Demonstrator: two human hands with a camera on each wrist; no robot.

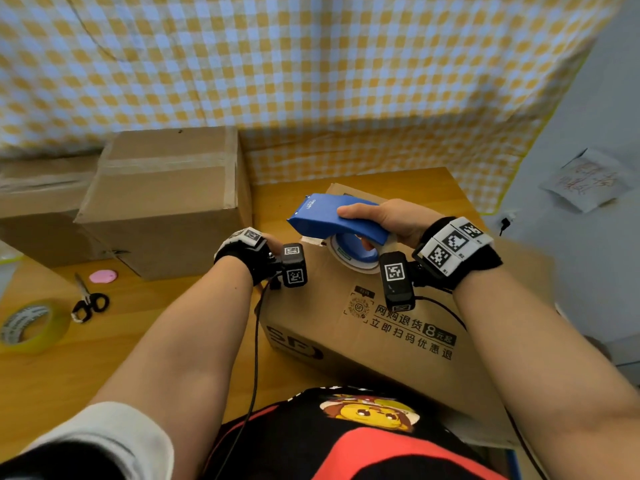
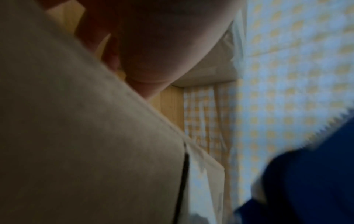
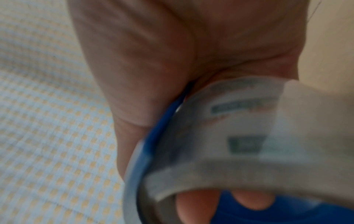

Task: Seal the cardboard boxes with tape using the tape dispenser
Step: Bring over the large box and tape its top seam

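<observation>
Head cam: the blue tape dispenser is gripped by the right hand just above the printed box on the table. The left hand is mostly hidden at the box's left edge.

Left wrist: blurry cardboard, grip can't be told.

Right wrist: fingers are curled through the tape roll.

A makeshift home packing corner: a wooden worktop with taped cardboard boxes, scissors, spare tape roll, backed by a gingham cloth.
</observation>
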